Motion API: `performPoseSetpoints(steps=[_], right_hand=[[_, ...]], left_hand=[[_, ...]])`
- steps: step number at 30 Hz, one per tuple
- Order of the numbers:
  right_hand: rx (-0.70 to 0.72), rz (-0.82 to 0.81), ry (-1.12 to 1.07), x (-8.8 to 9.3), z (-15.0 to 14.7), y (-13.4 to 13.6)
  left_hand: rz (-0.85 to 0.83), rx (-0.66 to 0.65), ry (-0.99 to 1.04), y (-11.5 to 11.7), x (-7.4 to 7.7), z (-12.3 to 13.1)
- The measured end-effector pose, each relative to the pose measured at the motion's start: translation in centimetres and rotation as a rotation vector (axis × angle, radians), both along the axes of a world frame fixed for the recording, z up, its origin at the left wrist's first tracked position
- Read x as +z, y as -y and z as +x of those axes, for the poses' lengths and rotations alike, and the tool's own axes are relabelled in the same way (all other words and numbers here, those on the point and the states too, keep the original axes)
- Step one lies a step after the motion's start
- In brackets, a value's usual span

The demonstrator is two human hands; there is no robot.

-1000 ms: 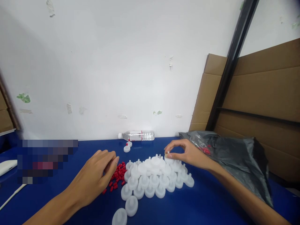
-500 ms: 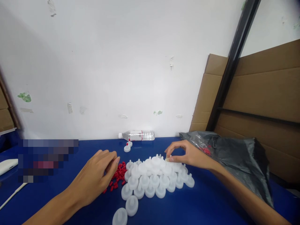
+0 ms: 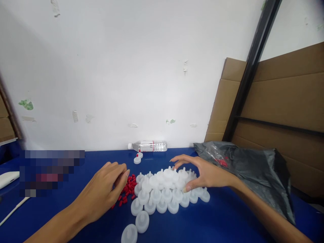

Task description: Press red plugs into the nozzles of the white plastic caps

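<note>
My left hand (image 3: pixel 107 187) is closed, thumb against the curled forefinger, beside a small heap of red caps (image 3: pixel 130 187). Whatever its fingers may hold is hidden. My right hand (image 3: pixel 202 170) is open over the right part of a pile of white nozzle caps (image 3: pixel 167 195), its thumb apart from its fingers. Its thumb tip lies at the near side of the pile and its fingertips reach toward the far side. The white caps are round with a thin spout on top. Two of them with red tips (image 3: pixel 137 160) stand apart behind the pile.
A clear water bottle (image 3: pixel 152 146) lies along the wall. To the right, a dark plastic bag (image 3: pixel 258 172) rests on the blue table (image 3: pixel 101 229) near cardboard (image 3: pixel 283 98) and a black metal post (image 3: pixel 250 67). A white device (image 3: pixel 8 179) with a cable is at the left edge.
My right hand has gone from a pinch at the pile's far right to a wide spread over it, its fingers moving left and its thumb nearer me. My left hand stays put.
</note>
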State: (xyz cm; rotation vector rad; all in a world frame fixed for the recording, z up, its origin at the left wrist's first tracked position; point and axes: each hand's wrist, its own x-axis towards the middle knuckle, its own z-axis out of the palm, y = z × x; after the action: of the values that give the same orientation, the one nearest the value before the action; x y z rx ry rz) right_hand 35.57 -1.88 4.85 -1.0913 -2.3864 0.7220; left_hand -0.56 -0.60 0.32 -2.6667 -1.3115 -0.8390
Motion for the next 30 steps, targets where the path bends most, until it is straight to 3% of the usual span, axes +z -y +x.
performPoseSetpoints(steps=[9,30], right_hand=[[-0.017,-0.056,-0.001,-0.18,-0.34,0.17],[0.008,-0.022,-0.005,-0.11,-0.38,-0.02]], left_hand=[[0.015,-0.001,-0.005,-0.1,-0.03,0.01],[-0.012,-0.016,-0.015,0.08,0.06,-0.03]])
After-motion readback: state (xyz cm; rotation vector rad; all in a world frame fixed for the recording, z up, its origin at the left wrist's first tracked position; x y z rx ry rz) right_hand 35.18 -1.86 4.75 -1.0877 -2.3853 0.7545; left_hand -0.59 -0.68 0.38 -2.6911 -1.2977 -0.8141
